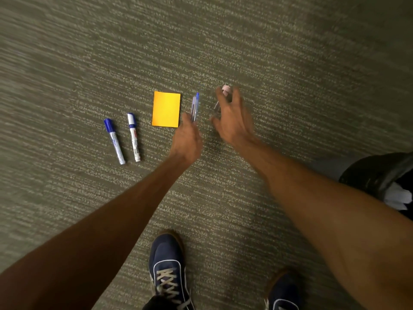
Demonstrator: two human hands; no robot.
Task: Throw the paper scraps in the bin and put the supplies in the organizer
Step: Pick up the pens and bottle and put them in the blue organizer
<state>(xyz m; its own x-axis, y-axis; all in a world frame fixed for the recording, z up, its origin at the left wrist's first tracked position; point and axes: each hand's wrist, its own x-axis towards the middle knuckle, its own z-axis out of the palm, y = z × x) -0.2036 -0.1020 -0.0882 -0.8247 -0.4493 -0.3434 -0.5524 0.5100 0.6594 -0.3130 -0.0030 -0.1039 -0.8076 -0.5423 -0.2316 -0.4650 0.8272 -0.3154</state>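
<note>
On the carpet lie two white markers with blue caps (114, 140) (133, 136) at the left, and an orange sticky-note pad (166, 109) in the middle. My left hand (187, 139) is shut on two blue pens (194, 106) just right of the pad. My right hand (232, 118) reaches over a clear pen with a pink cap (225, 90); its fingers curl around the pen, but blur hides whether they grip it.
A black bin (377, 173) with white paper scraps (399, 196) inside stands at the right edge. My two dark blue shoes (168, 269) (283, 294) are at the bottom. Grey-green carpet (290, 52) covers the floor all around.
</note>
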